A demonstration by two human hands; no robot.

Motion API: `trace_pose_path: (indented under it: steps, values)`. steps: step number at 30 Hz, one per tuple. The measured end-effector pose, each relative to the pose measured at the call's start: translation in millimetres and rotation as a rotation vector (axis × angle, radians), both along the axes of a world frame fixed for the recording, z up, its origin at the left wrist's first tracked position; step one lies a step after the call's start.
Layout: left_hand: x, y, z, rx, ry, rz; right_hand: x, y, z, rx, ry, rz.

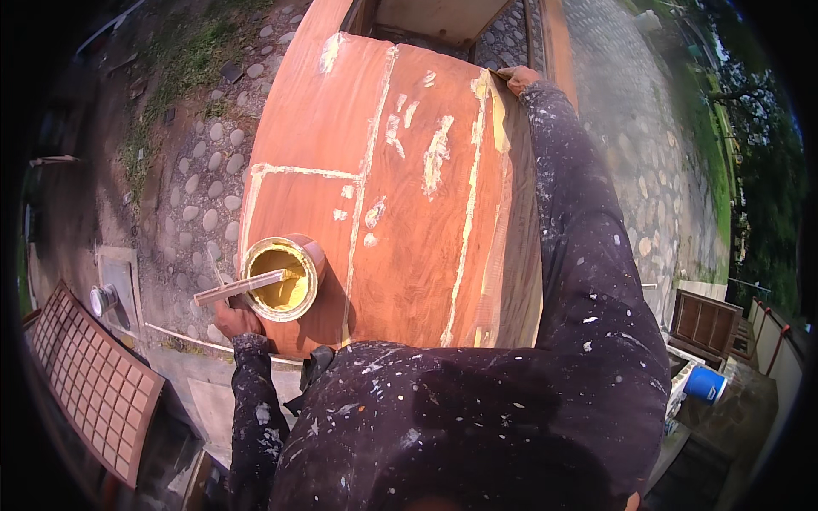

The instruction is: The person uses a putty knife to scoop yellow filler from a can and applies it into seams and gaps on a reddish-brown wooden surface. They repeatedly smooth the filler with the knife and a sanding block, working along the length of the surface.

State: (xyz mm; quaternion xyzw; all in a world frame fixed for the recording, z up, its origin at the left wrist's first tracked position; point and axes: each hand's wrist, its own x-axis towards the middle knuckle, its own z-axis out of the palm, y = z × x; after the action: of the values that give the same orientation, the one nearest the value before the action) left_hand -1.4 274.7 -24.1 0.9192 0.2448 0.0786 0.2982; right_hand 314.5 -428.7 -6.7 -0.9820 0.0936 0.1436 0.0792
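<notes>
A reddish wooden panel [409, 213] lies in front of me, with pale yellow filler along its seams and in scattered patches. At its near left stands an open can [317, 255] of yellow filler, with a flat wooden stick [243, 287] dipped in and leaning over the rim. My left hand [237, 319] is closed at the can's left side, below the stick; its fingers are partly hidden. At the far right edge, my right hand [518, 79] pinches a thin, dark putty knife [498, 74], mostly hidden. Beside it, a wide yellow smear [498, 119] runs down the right seam.
Cobblestone ground [204, 187] borders the panel on the left, and paving [630, 170] on the right. A gridded wooden panel [98, 375] leans at lower left near a small tin [104, 299]. A blue bucket [705, 384] and a brown wooden frame [705, 322] are at right.
</notes>
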Motion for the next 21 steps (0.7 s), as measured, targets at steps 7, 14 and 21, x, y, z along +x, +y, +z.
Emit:
trace_pose_path:
  steps: [7,14,21]
  values:
    - [-2,7,-12,-0.066,0.044,-0.008,-92,47,13,-0.109,0.047,0.358]
    - [-2,16,-24,-0.062,0.082,-0.032,-270,229,45,-0.235,0.264,0.128]
    - [-2,12,-12,-0.046,0.109,-0.038,-300,191,91,-0.169,0.096,0.044]
